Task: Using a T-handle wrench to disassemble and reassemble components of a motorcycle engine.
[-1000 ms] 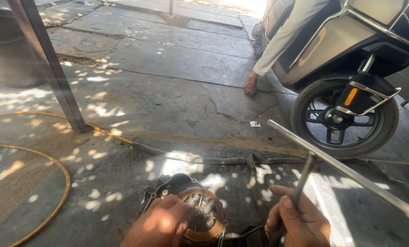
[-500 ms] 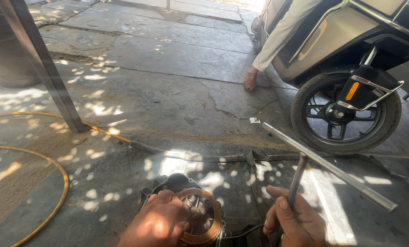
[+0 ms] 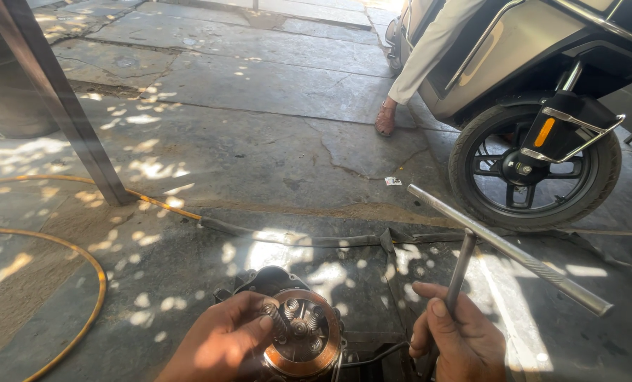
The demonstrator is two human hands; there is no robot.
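The lower edge of the view cuts off both wrists and the bottom of the round copper-rimmed metal clutch assembly with small coil springs (image 3: 303, 334), so how it sits on the floor cannot be told. The left hand (image 3: 220, 346) lies against its left side, fingers (image 3: 263, 327) loosely curled and touching one spring; whether they pinch it is hard to make out. Behind those fingers a dark engine casing (image 3: 270, 279) shows only in part, hidden by the assembly.

The right hand (image 3: 461, 339) is closed around the lower shaft of a grey steel T-handle wrench (image 3: 503, 247), thumb laid along it. The shaft rises from the fingers (image 3: 422, 332) and meets the long crossbar above them; its working end is hidden below the hand. A thin black cable (image 3: 372, 354) runs between the two hands, its ends out of sight.

Well beyond the fingers, on the cracked grey stone floor (image 3: 259, 141), stands a grey scooter (image 3: 542, 42), its top cut off, with the black rear wheel (image 3: 535, 166) up and to the right. Another person's light sleeve and hand (image 3: 418, 64) rest on the floor beside it. Far left of the fingers, a yellow hose (image 3: 93, 269) curves past a slanted rusty metal post (image 3: 61, 106), and a dark hose (image 3: 287, 240) crosses the floor just ahead of the clutch.
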